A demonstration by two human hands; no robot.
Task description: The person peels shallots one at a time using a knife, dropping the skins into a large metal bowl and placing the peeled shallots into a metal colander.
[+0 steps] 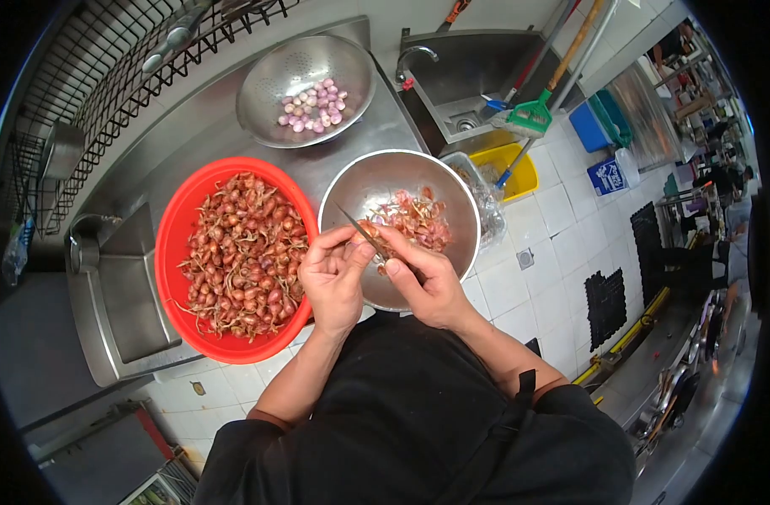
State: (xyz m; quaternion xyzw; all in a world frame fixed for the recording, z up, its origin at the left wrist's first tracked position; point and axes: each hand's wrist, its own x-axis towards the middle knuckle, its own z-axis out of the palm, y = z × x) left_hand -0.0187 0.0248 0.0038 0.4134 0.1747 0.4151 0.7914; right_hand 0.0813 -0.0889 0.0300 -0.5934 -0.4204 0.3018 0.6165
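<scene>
Left hand [331, 284] pinching a shallot [358, 239] from what I can see, right hand [434, 284] with a grip on a skinny knife [349, 217], both over the steel bowl [344, 187] of peels [427, 220], red tub [173, 305] of unpeeled shallots [243, 252] beside it

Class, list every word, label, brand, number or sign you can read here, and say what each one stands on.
None can be read.
Blue-and-white tub on the floor at right: white marks that look like lettering, too small and blurred to read.
Knife, red basin, steel bowl, perforated colander: no lettering visible.
</scene>
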